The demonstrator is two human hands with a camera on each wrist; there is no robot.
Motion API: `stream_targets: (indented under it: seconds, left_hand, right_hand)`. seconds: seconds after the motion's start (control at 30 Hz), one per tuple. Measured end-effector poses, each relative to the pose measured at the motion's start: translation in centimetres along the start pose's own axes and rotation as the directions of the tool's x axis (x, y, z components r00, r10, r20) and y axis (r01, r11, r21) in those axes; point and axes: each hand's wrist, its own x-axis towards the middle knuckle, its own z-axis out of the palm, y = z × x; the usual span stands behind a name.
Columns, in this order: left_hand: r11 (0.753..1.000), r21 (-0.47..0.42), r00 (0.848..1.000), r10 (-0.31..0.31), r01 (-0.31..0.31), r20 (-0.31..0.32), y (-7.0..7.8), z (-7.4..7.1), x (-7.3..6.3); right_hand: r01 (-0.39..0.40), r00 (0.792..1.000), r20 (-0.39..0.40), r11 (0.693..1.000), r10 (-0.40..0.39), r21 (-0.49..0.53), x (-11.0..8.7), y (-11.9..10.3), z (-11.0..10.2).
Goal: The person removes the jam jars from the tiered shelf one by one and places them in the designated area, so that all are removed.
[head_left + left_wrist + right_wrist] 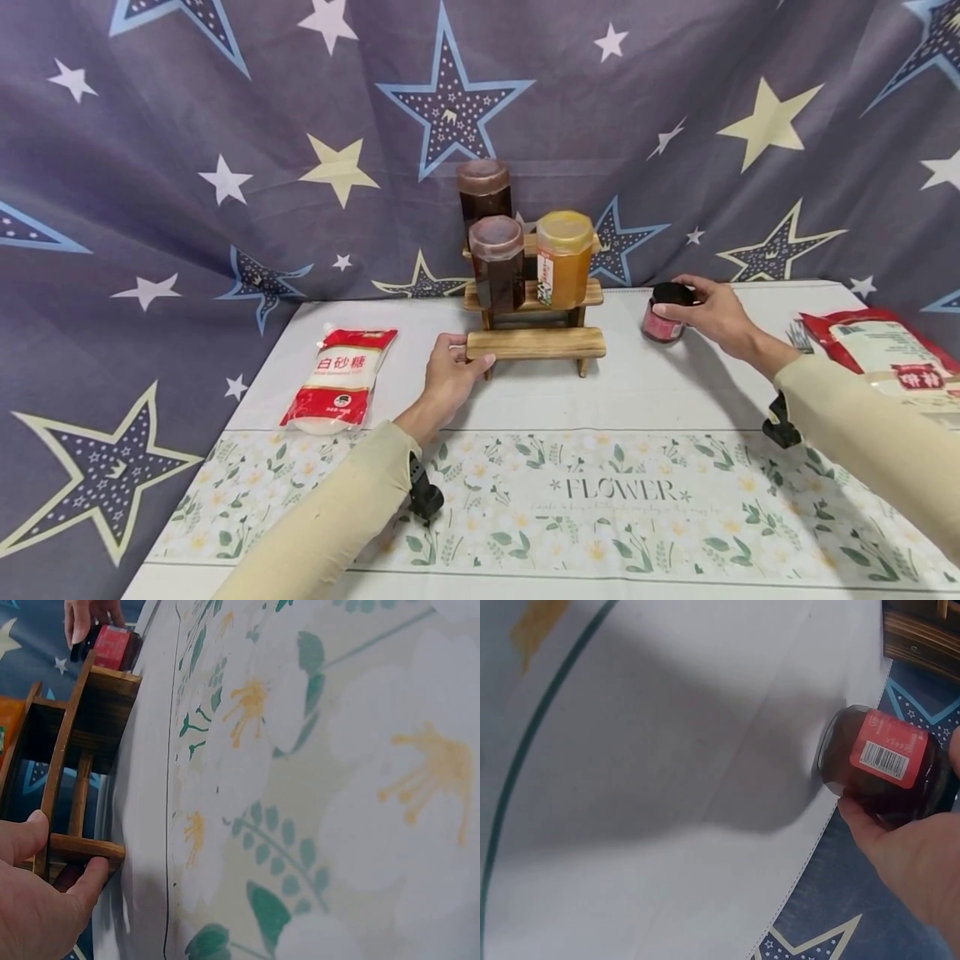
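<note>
My left hand (447,379) grips the left end of a small tiered wooden rack (536,342), thumb over the lowest step and fingers at its side. On the upper steps stand two dark jars with brownish lids, one dark jar (498,279) in front of another dark jar (486,200), and an amber jar (572,271) with a yellow lid. Right of the rack, my right hand (712,315) holds a small dark jar (663,325) with a black lid. Its red label with a barcode (885,757) faces the right wrist camera. Whether its base touches the table I cannot tell.
A red and white bag of sugar (333,379) lies at the left of the table. At the right edge lies another red and white bag (885,346), with metal fork tines (799,337) beside it. A star-patterned curtain (247,125) hangs behind the table.
</note>
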Motion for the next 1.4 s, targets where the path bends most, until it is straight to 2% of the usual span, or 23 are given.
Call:
stream_targets:
  seconds: [0.4,0.5,0.67,0.97,1.2,1.4]
  left_hand:
    - [1.000,0.004,1.000,-0.013,0.013,-0.015,0.0,0.0,0.1]
    - [1.000,-0.001,1.000,-0.013,0.013,-0.013,0.0,0.1,0.1]
    - [1.000,-0.003,1.000,-0.012,0.012,-0.008,0.0,0.1,0.1]
    - [1.000,-0.019,1.000,0.002,-0.002,-0.002,0.0,0.0,0.0]
    - [1.000,-0.010,1.000,0.007,-0.007,0.000,0.0,-0.1,0.1]
    - [1.000,-0.008,1.000,0.008,-0.008,0.005,-0.1,-0.1,0.0]
  right_hand:
    - [-0.048,0.997,0.065,0.999,0.049,-0.023,0.2,-0.8,-0.6]
    - [-0.042,0.998,0.042,0.998,0.043,-0.036,0.5,-1.8,-1.3]
    - [-0.005,0.999,-0.038,1.000,0.005,-0.010,1.2,-4.4,-2.6]
    - [0.041,0.996,-0.075,0.999,-0.040,0.019,2.3,-10.3,-3.6]
    - [0.105,0.991,-0.090,0.993,-0.100,0.057,3.7,-15.4,-2.6]
    - [0.161,0.985,-0.073,0.985,-0.157,0.064,4.3,-18.2,-0.8]
